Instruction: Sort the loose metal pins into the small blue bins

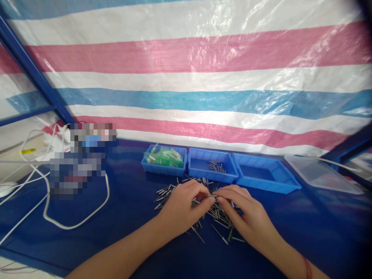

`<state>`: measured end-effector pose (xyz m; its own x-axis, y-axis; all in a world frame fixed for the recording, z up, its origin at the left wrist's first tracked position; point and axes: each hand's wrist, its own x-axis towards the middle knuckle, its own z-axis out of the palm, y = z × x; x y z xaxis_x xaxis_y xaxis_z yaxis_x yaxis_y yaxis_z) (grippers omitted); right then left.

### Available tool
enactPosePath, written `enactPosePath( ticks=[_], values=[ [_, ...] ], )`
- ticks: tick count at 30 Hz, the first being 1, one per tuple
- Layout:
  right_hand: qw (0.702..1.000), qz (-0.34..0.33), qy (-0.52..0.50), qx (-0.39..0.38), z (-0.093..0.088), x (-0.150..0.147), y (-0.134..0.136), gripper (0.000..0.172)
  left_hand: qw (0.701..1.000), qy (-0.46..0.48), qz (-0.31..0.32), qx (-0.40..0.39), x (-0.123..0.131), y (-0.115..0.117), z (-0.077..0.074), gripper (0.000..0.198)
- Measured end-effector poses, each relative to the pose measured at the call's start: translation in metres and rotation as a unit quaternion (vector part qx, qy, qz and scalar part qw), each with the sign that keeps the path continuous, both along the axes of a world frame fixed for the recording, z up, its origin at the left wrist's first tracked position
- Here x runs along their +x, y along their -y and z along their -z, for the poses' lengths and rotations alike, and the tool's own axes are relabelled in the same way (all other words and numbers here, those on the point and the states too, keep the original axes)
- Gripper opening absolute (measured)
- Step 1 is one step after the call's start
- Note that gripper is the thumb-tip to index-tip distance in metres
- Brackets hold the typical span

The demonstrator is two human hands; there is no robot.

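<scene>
A loose pile of thin metal pins (217,217), which look like rivets or nails, lies on the dark blue table. Over the pile, my left hand (187,203) pinches one metal pin (211,195) between thumb and fingers. My right hand (242,205) meets it from the right, its thumb and fingertips closed at the other end of the same pin. Just behind the pile, the middle blue bin (197,168) holds several similar pins. The left blue bin (164,169) contains green and clear plastic packets (167,156).
At the right stands another blue bin (267,184), with a clear plastic lid (325,176) beside it. White cables (69,226) loop across the table's left side, near pixelated items. A striped sheet (186,93) hangs behind the table (124,193).
</scene>
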<state>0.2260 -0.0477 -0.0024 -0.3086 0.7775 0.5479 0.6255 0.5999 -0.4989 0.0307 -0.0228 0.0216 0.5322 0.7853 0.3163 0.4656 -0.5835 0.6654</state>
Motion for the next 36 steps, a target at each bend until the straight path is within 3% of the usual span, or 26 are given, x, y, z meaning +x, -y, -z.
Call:
enactPosePath(
  ticks=[5, 8, 11, 14, 18, 25, 36],
  values=[
    [0.997, 0.04, 0.038, 0.048, 0.0, 0.007, -0.012, 0.015, 0.999, 0.005, -0.013, -0.034, 0.002, 0.001, 0.002, 0.015],
    [0.984, 0.131, 0.076, 0.09, 0.003, 0.016, -0.027, 0.016, 0.999, 0.001, -0.012, -0.052, 0.003, 0.002, 0.002, 0.018],
    [0.953, 0.238, 0.148, 0.119, 0.008, 0.021, -0.041, 0.019, 0.998, -0.013, -0.003, -0.055, 0.005, 0.004, 0.002, 0.018],
    [0.932, 0.281, 0.19, 0.129, 0.009, 0.023, -0.046, 0.021, 0.999, -0.026, 0.005, -0.04, 0.005, 0.003, 0.005, 0.018],
    [0.942, 0.263, 0.163, 0.134, 0.006, 0.023, -0.039, 0.023, 0.998, -0.055, 0.002, 0.001, 0.003, -0.001, 0.007, 0.015],
    [0.981, 0.148, 0.1, 0.072, 0.004, 0.023, -0.025, 0.017, 0.986, -0.15, 0.008, 0.066, -0.005, -0.009, 0.006, 0.017],
    [0.997, 0.048, 0.06, -0.002, -0.001, 0.004, -0.006, 0.014, 0.965, -0.215, -0.001, 0.15, 0.006, -0.005, 0.016, 0.022]
  ],
)
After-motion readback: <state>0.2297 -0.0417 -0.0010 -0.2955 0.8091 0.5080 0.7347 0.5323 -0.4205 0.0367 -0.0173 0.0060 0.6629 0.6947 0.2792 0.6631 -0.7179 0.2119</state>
